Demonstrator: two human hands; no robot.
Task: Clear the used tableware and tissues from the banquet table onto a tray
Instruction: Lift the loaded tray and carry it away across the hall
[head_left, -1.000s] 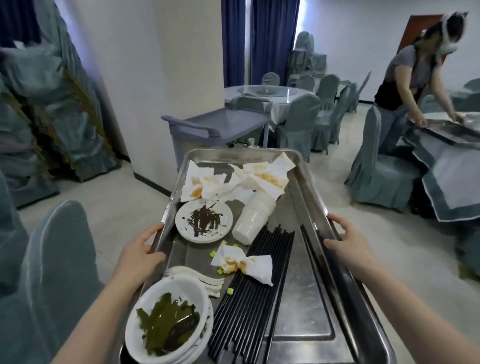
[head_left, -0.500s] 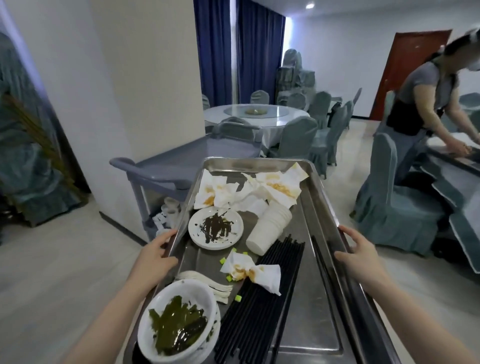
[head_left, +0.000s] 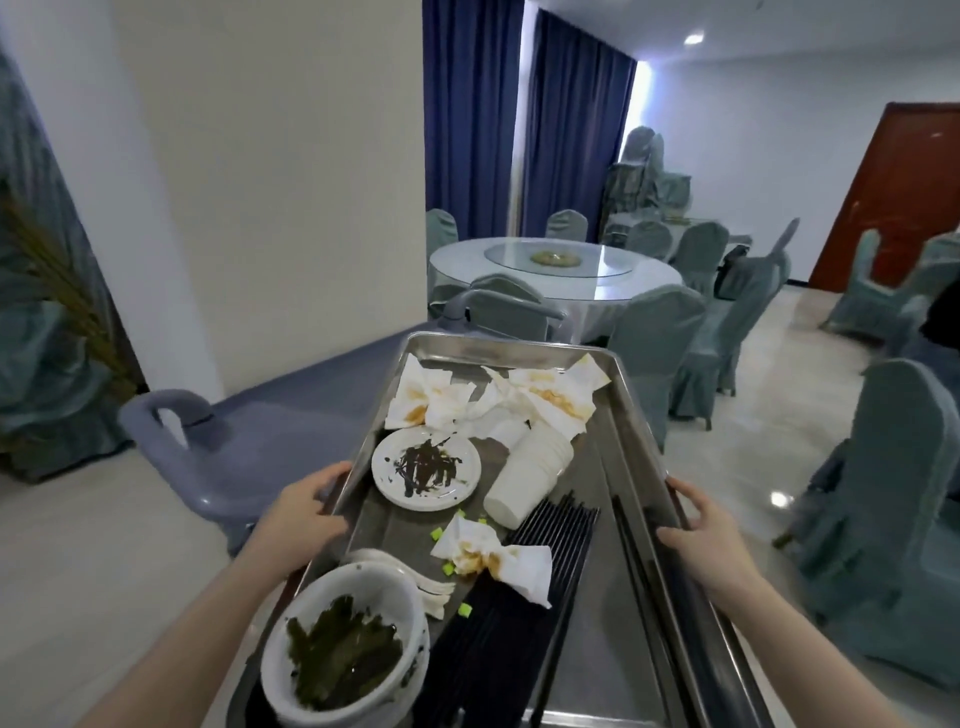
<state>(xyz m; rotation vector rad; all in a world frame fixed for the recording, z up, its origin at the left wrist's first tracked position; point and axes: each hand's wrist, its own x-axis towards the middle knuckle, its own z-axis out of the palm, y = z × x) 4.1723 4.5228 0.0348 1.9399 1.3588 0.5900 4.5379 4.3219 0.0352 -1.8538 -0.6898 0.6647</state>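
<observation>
Our left hand (head_left: 306, 506) and right hand (head_left: 698, 530) curl round the rims of the loaded tray (head_left: 509, 345). We judge this the carrying step; next, set it level on the cart (head_left: 291, 431) beyond them.

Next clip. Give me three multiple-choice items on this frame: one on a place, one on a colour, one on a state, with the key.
1. Where on the tray does the bowl of green leftovers sit?
A. at the near end, on the left side
B. at the far end
C. against the right rim

2. What colour are the chopsticks?
A. red
B. black
C. white

3. How does the stack of cups stand?
A. upright
B. lying on its side
C. upside down

Key:
1 A, the bowl is the item closest to the camera, toward the left rim.
2 B, the whole bundle is black.
3 B, the stack lies tipped over on the tray floor, base toward the camera.
</observation>
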